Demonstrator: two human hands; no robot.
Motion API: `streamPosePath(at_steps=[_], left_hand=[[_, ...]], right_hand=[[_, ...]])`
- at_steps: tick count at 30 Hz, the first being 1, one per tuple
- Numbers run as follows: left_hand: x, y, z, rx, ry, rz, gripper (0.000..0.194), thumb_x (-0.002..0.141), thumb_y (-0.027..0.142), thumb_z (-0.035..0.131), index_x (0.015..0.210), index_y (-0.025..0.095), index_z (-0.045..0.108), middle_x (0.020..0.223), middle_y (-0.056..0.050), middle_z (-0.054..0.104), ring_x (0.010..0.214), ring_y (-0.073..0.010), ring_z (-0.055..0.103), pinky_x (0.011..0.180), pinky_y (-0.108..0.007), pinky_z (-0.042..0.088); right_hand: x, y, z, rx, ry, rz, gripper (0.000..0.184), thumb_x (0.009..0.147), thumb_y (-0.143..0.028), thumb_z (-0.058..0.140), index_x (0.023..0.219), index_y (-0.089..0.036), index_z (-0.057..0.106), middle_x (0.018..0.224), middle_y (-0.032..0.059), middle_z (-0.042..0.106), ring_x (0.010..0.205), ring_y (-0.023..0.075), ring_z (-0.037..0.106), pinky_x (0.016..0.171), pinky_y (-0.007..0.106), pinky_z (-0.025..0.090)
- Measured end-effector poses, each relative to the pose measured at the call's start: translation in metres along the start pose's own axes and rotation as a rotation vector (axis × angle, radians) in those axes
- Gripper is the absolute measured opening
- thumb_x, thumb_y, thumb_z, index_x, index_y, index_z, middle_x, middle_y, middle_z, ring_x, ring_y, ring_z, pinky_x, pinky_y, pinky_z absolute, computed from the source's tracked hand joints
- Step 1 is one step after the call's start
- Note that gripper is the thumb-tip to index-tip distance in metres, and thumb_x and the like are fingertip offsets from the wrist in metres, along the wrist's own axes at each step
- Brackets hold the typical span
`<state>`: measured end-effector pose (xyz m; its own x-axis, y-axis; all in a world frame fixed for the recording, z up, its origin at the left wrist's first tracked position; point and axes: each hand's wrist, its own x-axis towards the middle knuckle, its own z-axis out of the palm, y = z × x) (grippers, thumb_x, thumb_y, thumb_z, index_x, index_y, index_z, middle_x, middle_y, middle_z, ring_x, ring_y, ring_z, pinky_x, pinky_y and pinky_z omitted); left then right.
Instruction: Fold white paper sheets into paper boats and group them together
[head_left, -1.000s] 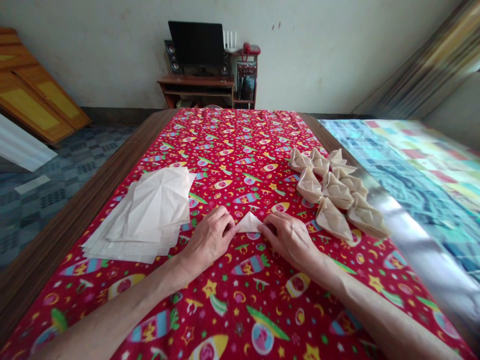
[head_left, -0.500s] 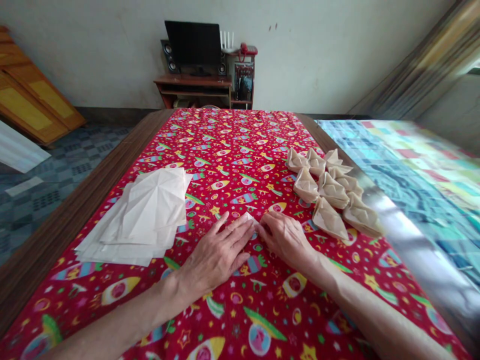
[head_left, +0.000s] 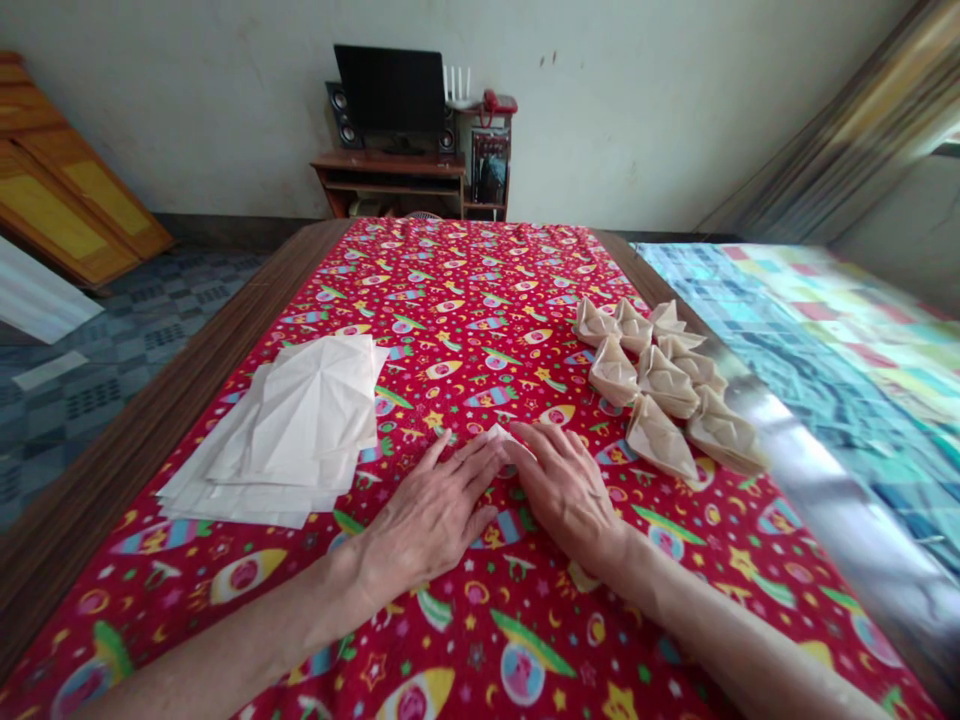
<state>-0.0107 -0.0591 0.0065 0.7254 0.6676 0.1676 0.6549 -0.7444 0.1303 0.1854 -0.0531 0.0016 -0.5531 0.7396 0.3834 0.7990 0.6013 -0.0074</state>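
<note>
A small folded piece of white paper [head_left: 498,432] lies flat on the red patterned cloth [head_left: 480,620], mostly covered by my fingers. My left hand [head_left: 442,500] rests flat over its left side, fingers stretched and thumb apart. From the right, my right hand [head_left: 562,485] lies with extended fingers on the paper's other side. Left of my hands is a stack of creased white paper sheets [head_left: 315,410]. To the right stand several folded paper boats [head_left: 667,380], grouped close together.
A desk [head_left: 386,165] with a monitor [head_left: 390,90], speakers and a red telephone [head_left: 499,102] stands by the far wall. At the right is a bed-like surface with a patchwork cover [head_left: 787,350]. A wooden cabinet [head_left: 71,190] is at the far left.
My right hand has gone from curled fingers at the paper's right edge to fingers laid out flatter over it. My left hand has stayed nearly in place.
</note>
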Motion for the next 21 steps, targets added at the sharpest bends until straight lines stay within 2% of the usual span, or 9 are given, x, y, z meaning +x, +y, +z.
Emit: streamPosePath(at_steps=[2,3,7,11,16,19,21], left_hand=[[0.000,-0.001,0.000,0.006,0.014,0.002,0.049,0.096,0.035,0.037,0.142,0.017,0.032,0.149,-0.008,0.032,0.139,-0.0206,0.026,0.113,-0.045,0.022],[-0.001,-0.001,0.000,0.012,0.023,0.005,0.049,0.096,0.034,0.038,0.142,0.017,0.032,0.149,-0.008,0.032,0.139,-0.0206,0.027,0.113,-0.045,0.024],[-0.006,-0.006,-0.002,0.043,0.037,0.004,0.047,0.096,0.030,0.039,0.141,0.017,0.034,0.148,-0.007,0.034,0.137,-0.0200,0.030,0.113,-0.044,0.025],[-0.012,-0.010,-0.005,0.070,0.045,-0.034,0.042,0.095,0.025,0.041,0.136,0.017,0.042,0.145,-0.006,0.040,0.135,-0.0204,0.036,0.111,-0.045,0.028],[-0.013,-0.016,-0.005,0.100,0.124,-0.055,0.035,0.093,0.020,0.042,0.126,0.015,0.054,0.134,-0.008,0.053,0.125,-0.0234,0.048,0.105,-0.045,0.037],[-0.009,-0.021,-0.002,0.084,0.225,-0.061,0.029,0.093,0.019,0.042,0.111,0.011,0.063,0.119,-0.011,0.064,0.114,-0.0234,0.057,0.099,-0.042,0.045],[-0.006,-0.023,0.000,0.050,0.271,-0.068,0.028,0.093,0.018,0.042,0.107,0.010,0.064,0.112,-0.011,0.067,0.107,-0.0218,0.060,0.094,-0.039,0.049]], right_hand=[[-0.006,-0.001,-0.001,0.014,-0.015,-0.133,0.034,0.089,-0.011,0.042,0.120,-0.013,0.057,0.126,0.0143,0.058,0.117,0.0261,0.050,0.090,0.041,0.045],[-0.010,0.000,-0.002,0.022,-0.024,-0.156,0.037,0.089,-0.010,0.042,0.124,-0.012,0.055,0.128,0.0142,0.057,0.120,0.0255,0.049,0.092,0.041,0.045],[-0.019,0.007,-0.003,0.043,-0.061,-0.141,0.041,0.089,-0.009,0.039,0.127,-0.014,0.054,0.128,0.0102,0.058,0.121,0.0230,0.051,0.096,0.042,0.046],[-0.023,0.012,-0.005,0.061,-0.079,-0.139,0.041,0.090,-0.009,0.037,0.126,-0.012,0.054,0.129,0.0094,0.057,0.121,0.0222,0.051,0.096,0.040,0.048],[-0.022,0.012,-0.005,0.084,-0.069,-0.125,0.040,0.088,-0.008,0.040,0.124,-0.011,0.055,0.128,0.0118,0.058,0.119,0.0210,0.053,0.096,0.037,0.048],[-0.015,0.012,-0.006,0.073,-0.052,-0.123,0.032,0.090,-0.011,0.043,0.117,-0.015,0.058,0.119,0.0101,0.064,0.112,0.0206,0.058,0.092,0.036,0.047],[-0.007,0.010,-0.007,0.044,-0.034,-0.128,0.023,0.092,-0.015,0.044,0.108,-0.016,0.060,0.107,0.0088,0.069,0.101,0.0199,0.062,0.084,0.034,0.047]])
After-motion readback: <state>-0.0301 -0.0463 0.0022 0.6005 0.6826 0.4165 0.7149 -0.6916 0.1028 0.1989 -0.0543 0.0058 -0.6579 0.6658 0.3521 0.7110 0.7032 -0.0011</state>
